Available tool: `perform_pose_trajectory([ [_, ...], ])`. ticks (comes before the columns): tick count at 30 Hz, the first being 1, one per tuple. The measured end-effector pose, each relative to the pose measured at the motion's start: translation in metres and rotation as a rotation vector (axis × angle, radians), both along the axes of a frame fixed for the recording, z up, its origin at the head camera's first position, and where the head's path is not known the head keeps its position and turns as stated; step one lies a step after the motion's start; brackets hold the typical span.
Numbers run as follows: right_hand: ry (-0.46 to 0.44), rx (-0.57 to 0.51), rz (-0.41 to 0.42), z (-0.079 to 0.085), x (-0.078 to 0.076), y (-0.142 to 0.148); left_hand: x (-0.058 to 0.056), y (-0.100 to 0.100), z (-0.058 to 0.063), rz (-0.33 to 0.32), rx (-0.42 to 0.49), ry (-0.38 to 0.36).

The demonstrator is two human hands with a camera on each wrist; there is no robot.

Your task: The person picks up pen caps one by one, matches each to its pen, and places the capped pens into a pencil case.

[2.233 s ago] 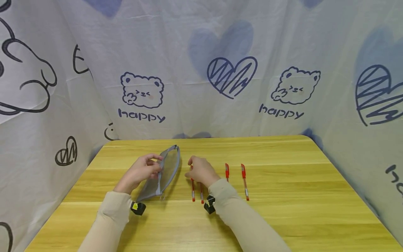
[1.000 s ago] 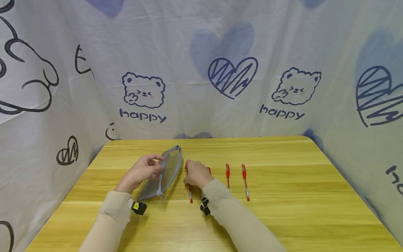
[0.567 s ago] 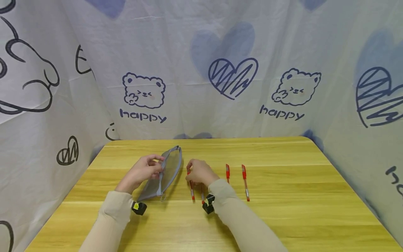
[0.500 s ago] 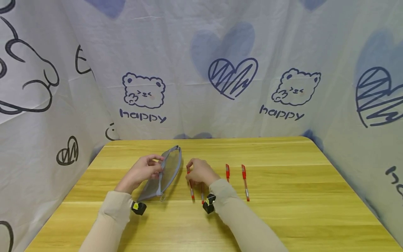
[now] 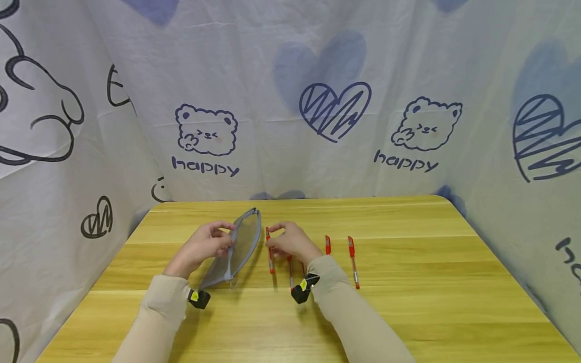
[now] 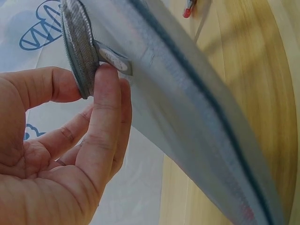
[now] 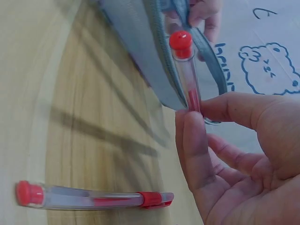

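Observation:
My left hand [image 5: 203,248] pinches the zippered edge of a grey zip pouch [image 5: 246,241] between thumb and fingers, and the pouch's mouth gapes toward the right. The zipper tape [image 6: 80,44] shows between those fingertips in the left wrist view. Just right of the pouch, my right hand [image 5: 294,242] holds a red gel pen [image 5: 271,259] by thumb and fingertips. Seen from the right wrist, the held pen [image 7: 188,77] is raised off the table, its red end overlapping the pouch's opening. Another red pen [image 7: 98,198] lies on the table below that hand.
More red pens lie side by side on the wooden table [image 5: 422,302], including one pen [image 5: 328,245] partly behind the right wrist and the rightmost pen [image 5: 353,261]. Cloth curtains [image 5: 272,126] with printed drawings enclose the table's back and sides.
The right hand has taken hold of the leftmost pen and raised it from the table, moving it slightly up and away beside the pouch. The left hand and pouch have stayed nearly still.

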State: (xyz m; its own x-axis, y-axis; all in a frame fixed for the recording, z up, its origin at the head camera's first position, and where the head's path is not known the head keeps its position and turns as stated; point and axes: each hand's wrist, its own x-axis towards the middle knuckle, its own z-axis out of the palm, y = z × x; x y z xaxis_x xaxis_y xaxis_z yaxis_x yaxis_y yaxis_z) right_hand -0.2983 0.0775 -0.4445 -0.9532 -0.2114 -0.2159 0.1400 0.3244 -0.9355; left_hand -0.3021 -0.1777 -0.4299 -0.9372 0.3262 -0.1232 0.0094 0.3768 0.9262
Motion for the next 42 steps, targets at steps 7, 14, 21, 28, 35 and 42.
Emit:
perform_pose_trajectory([
  [7, -0.018, -0.130, -0.035, 0.003, -0.002, 0.000, 0.001, 0.002, 0.000, 0.009, -0.006, 0.006],
  [14, -0.008, -0.203, -0.087, 0.005, -0.002, -0.006, 0.002, 0.006, 0.001, 0.009, -0.002, 0.010],
  [21, -0.014, -0.243, -0.114, 0.007, -0.002, -0.010, 0.003, 0.009, 0.001, 0.007, -0.004, 0.009],
  [28, 0.001, -0.243, -0.131, 0.007, -0.003, -0.014, 0.003, 0.011, 0.000, 0.002, -0.003, 0.009],
  [35, 0.024, -0.219, -0.162, 0.006, -0.004, -0.019, 0.003, 0.013, -0.001, -0.012, -0.005, 0.012],
  [42, 0.049, -0.239, -0.187, 0.006, -0.003, -0.027, 0.003, 0.014, 0.000, -0.022, -0.010, 0.016],
])
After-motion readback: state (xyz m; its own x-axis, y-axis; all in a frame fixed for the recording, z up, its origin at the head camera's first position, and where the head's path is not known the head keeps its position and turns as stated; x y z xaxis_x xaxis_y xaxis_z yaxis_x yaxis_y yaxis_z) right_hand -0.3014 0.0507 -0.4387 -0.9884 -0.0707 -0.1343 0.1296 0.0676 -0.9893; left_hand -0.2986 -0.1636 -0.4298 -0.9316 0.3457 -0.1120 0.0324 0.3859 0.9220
